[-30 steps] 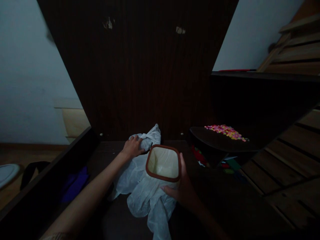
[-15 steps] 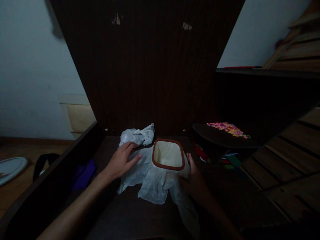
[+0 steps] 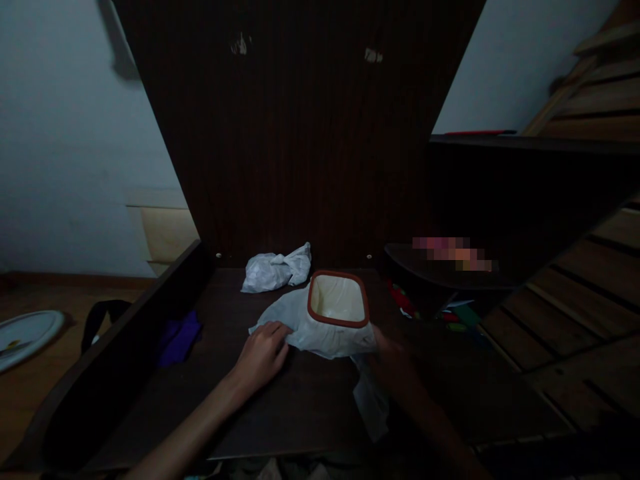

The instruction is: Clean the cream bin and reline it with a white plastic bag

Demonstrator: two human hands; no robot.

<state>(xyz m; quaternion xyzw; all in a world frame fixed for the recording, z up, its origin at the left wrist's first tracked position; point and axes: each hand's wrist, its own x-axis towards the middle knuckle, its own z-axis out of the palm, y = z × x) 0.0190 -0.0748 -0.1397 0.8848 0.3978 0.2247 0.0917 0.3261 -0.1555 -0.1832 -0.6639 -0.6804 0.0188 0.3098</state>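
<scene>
A small squarish bin with a brown rim [image 3: 311,300] stands on the dark wooden surface, its opening facing up. A thin white plastic bag [image 3: 325,340] lines it, folds over the rim and hangs around the outside. At the lower left, my left hand [image 3: 265,350] has its fingers curled on the bag's spread edge. My right hand [image 3: 393,360] is in shadow against the bin's right side, closed on the bag there; its fingertips are partly hidden. A loose tail of the bag dangles below it. Behind, a knotted white plastic bag [image 3: 273,270] lies apart from both hands.
A tall dark panel [image 3: 300,133] rises behind the bin. Purple cloth [image 3: 180,339] lies at the left by a raised side board [image 3: 125,347]. To the right are a curved dark shelf [image 3: 415,263] and wooden slats [image 3: 575,333]. A white round object [image 3: 35,333] sits on the floor.
My left hand has moved down and right from the bag's upper left part to its lower edge, closing its fingers. The bag's front flaps are gathered up closer to the bin.
</scene>
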